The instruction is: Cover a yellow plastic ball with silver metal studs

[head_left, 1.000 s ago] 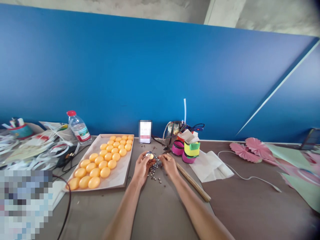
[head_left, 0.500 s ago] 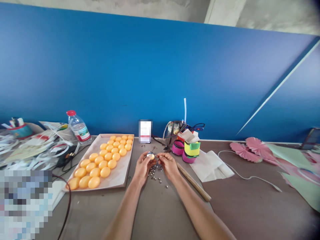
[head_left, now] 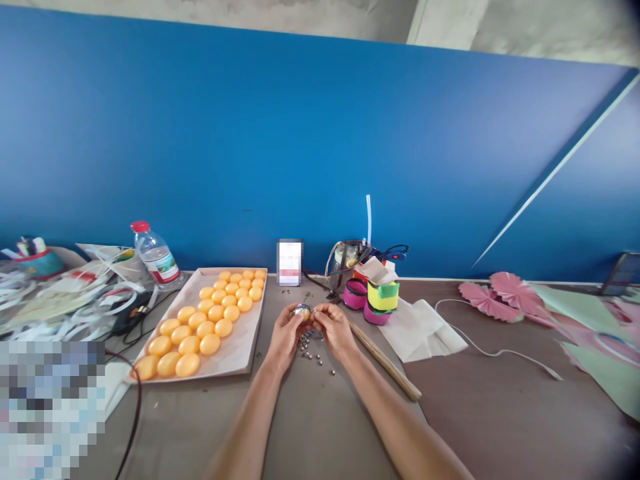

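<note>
Near the middle of the table, my left hand holds a round ball that is partly orange and partly covered with silvery pieces. My right hand is closed at the ball's right side, its fingertips pinched together; what they hold is too small to make out. Small silvery beads lie scattered on the table below and between my hands. To the left, a white tray holds several orange balls in rows.
A wooden stick lies right of my right forearm. Behind it stand pink and yellow rolls beside white paper. A bottle and tangled strips are at the left, a white cable and pink paper fans at the right.
My right hand's fingertips have moved slightly left, closer against the ball. My left hand still holds the ball in nearly the same place.
</note>
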`<state>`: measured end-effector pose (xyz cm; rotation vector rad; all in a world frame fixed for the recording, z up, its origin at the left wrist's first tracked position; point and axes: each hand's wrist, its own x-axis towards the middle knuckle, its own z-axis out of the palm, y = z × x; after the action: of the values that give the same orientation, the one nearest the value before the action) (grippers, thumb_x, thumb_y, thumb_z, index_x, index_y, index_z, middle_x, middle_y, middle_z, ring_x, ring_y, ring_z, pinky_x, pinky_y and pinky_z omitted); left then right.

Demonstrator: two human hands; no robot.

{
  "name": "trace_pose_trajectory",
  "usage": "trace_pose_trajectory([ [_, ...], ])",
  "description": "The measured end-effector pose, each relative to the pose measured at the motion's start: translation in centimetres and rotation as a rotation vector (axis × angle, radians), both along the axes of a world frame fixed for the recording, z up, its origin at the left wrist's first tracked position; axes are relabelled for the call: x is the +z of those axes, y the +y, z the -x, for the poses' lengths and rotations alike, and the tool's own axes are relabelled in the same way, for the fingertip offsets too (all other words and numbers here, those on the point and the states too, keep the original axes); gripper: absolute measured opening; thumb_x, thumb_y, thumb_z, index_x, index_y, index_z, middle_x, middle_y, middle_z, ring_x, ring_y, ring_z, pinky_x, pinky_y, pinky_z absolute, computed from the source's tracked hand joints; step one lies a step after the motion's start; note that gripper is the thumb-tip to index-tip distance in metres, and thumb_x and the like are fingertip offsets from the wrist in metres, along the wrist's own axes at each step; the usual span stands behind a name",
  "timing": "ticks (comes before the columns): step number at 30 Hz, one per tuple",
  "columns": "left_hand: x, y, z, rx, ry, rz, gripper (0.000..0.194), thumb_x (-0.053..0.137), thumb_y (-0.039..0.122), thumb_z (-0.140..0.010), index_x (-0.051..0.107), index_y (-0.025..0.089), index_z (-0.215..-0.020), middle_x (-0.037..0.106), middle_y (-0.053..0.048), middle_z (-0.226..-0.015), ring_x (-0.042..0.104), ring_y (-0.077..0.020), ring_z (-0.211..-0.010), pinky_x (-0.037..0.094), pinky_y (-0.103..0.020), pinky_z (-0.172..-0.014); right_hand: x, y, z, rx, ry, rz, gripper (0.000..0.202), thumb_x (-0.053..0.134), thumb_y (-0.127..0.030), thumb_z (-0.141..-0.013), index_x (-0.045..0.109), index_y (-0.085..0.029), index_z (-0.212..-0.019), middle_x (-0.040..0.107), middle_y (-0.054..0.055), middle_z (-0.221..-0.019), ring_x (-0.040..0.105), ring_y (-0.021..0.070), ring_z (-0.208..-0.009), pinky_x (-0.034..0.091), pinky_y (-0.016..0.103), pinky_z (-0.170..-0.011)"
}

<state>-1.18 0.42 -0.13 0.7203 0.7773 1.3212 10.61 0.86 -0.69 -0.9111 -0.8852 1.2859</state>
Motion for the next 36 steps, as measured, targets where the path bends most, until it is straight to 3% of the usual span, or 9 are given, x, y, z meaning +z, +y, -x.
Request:
trace_pose_trajectory([
  [4,0.3,-0.2,0.0,0.006,0.012,0.023,0.04,0.073,0.033,-0.061,0.058,0.016,-0.094,0.064,-0.002,-0.079,0.061,-0.0138,-0.066,0.048,-0.03,-0.07,-0.5,0.2,-0.1,-0.013,-0.111,-0.019,0.013,0.064,-0.031,-0.064,0.059,-0.019,-0.067,0.051,-0.005,-0.056,0.041,0.0092,-0.051,0.033,0.022,-0.052],
  [19,0.0,-0.3,-0.1,-0.012,0.03,-0.003,0.042,0.073,0.034,-0.061,0.061,0.016,-0.098,0.066,-0.006,-0.087,0.062,-0.0165,-0.074,0.049,-0.031,-0.072,-0.7,0.1,-0.1,0.07,-0.127,0.003,0.018,0.064,-0.035,-0.064,0.058,-0.019,-0.067,0.056,-0.002,-0.062,0.048,0.0124,-0.06,0.039,0.024,-0.058],
  [36,-0.5,-0.4,0.0,-0.006,0.171,-0.12,0.037,0.065,0.036,-0.07,0.059,0.017,-0.101,0.064,-0.007,-0.091,0.061,-0.0184,-0.077,0.05,-0.034,-0.075,-1.3,0.3,-0.1,0.081,-0.076,-0.001,0.014,0.063,-0.027,-0.064,0.051,-0.021,-0.068,0.05,-0.006,-0.059,0.046,0.0107,-0.054,0.038,0.023,-0.056],
])
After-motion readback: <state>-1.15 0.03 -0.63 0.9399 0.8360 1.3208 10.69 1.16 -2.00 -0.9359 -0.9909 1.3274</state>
